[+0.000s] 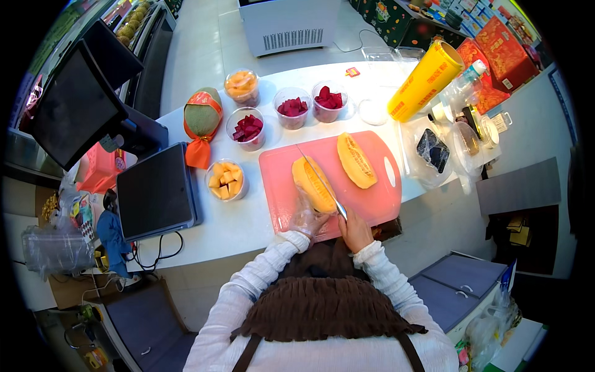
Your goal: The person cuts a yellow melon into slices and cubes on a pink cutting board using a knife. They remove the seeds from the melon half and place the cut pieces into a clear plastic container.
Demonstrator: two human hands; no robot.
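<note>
A peeled orange-fleshed melon piece [303, 180], its seed cavity facing up, lies on the left half of a pink cutting board [279, 186]. In a clear plastic glove, my left hand [307, 216] grips the near end of this piece. My right hand [356, 233] is closed on the handle of a kitchen knife [341, 210]. The blade lies lengthwise over the seeded side of the melon; whether it has entered the flesh I cannot tell. A second melon piece [357, 162], seeds showing, rests untouched farther right on the board.
Beyond the board stand cups of red fruit cubes [246, 129] and orange fruit [241, 87]. Left are a cup of melon cubes [226, 180], a whole melon [203, 116] and a black-screened device [155, 190]. Right stand a yellow film roll [425, 81] and a plastic-wrapped dark item [433, 149].
</note>
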